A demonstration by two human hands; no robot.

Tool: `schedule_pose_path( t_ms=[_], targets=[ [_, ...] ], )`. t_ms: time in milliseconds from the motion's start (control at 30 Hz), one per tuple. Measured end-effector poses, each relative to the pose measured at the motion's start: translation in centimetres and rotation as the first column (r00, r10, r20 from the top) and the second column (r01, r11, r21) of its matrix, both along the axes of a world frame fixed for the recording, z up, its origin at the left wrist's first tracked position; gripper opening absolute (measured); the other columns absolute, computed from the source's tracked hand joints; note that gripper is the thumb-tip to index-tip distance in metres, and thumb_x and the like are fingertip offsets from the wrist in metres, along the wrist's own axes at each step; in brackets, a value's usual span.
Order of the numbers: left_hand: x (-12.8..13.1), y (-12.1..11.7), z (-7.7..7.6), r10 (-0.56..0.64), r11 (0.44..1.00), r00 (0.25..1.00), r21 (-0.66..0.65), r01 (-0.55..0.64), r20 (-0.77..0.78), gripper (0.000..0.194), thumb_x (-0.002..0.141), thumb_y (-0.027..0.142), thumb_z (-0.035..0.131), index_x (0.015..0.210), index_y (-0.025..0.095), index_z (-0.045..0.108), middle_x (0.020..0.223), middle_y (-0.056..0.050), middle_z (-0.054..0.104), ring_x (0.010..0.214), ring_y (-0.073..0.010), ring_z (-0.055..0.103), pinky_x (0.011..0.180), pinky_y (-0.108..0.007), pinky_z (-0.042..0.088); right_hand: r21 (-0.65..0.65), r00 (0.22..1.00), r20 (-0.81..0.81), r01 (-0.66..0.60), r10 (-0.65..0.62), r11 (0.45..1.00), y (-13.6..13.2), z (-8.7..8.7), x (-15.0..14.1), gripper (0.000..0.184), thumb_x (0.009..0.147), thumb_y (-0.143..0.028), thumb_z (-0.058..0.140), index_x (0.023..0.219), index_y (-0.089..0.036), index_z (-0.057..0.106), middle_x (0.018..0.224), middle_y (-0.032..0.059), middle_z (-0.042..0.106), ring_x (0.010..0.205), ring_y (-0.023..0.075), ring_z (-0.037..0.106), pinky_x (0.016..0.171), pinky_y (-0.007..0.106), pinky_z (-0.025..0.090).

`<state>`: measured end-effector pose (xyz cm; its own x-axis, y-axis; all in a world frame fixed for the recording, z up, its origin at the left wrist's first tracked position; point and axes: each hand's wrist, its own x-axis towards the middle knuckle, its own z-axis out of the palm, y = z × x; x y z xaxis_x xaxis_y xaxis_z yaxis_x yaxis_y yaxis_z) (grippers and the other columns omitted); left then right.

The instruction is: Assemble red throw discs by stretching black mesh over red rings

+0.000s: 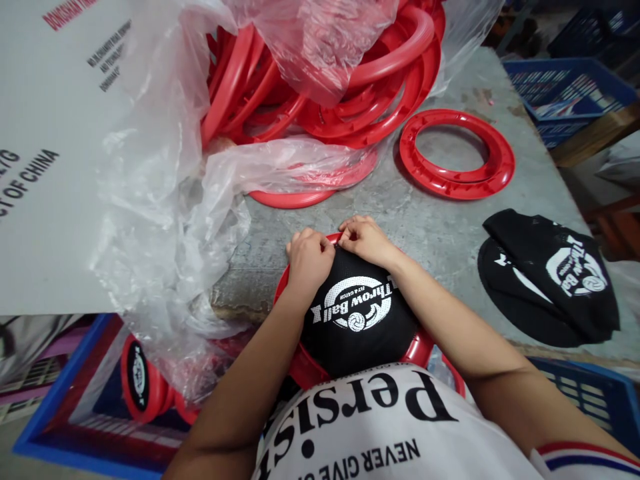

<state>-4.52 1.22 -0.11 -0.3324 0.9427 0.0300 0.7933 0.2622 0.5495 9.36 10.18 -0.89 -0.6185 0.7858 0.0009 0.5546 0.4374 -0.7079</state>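
A red plastic ring (419, 350) leans between the table edge and my torso. Over its opening lies a black mesh cloth (357, 347) with a white "Throw Ball" print. My left hand (311, 259) is closed at the ring's far rim, its thumb and fingers pinching the cloth's edge. Just to its right, my right hand (366, 239) pinches the same edge against the rim, fingers curled. The fingertips partly hide the cloth's border. Further right on the table rests a folded stack of black printed cloths (550, 280).
A single red ring (457, 155) lies at the table's back right. Many more red rings (395, 67) spill from a clear plastic bag (170, 167) beside a white printed carton (55, 200). Below left, a blue-rimmed crate (65, 393) holds finished-looking discs (143, 377). Blue baskets (575, 87) stand right.
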Motion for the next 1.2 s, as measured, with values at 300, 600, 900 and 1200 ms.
schedule_pose_path(
  t_ms=[300,600,900,1200],
  targets=[
    [0.0,0.3,-0.2,0.019,1.0,1.0,-0.016,-0.019,0.007,0.018,0.088,0.02,0.056,0.077,0.021,0.07,0.1,-0.008,0.07,0.108,-0.0281,0.059,0.099,-0.044,0.043,0.046,1.0,-0.017,0.013,-0.013,0.999,0.3,-1.0,0.1,0.01,0.078,-0.011,0.067,0.073,-0.02,0.065,0.099,0.0048,0.07,0.101,0.0235,0.061,0.103,0.041,0.04],
    [-3.0,-0.2,1.0,-0.047,0.998,0.976,0.042,0.039,0.214,0.031,0.084,0.008,0.046,0.094,0.021,0.073,0.106,-0.006,0.072,0.104,-0.0212,0.065,0.1,-0.036,0.049,0.055,0.98,0.099,-0.177,0.171,0.983,0.6,-0.2,1.6,0.025,0.076,-0.011,0.075,0.098,-0.021,0.071,0.127,0.0068,0.063,0.121,0.0286,0.054,0.109,0.046,0.036],
    [-0.7,-0.4,1.4,-0.304,0.953,0.94,-0.058,0.298,-0.154,0.029,0.09,0.017,0.051,0.107,0.02,0.074,0.117,-0.01,0.068,0.116,-0.0295,0.055,0.105,-0.044,0.045,0.099,0.951,0.29,0.083,-0.109,0.992,-1.1,0.8,5.0,0.021,0.084,-0.015,0.066,0.104,-0.018,0.07,0.117,0.0142,0.062,0.114,0.0335,0.054,0.101,0.048,0.043],
    [1.1,1.3,2.0,-0.371,0.925,0.912,-0.161,0.346,-0.174,0.014,0.086,0.029,0.067,0.096,0.023,0.073,0.111,-0.009,0.067,0.116,-0.0331,0.056,0.1,-0.049,0.041,0.056,0.982,0.179,-0.075,0.064,0.996,0.5,2.3,3.8,0.01,0.079,-0.011,0.07,0.086,-0.019,0.071,0.11,0.0089,0.069,0.117,0.0298,0.055,0.106,0.044,0.036]
  ],
)
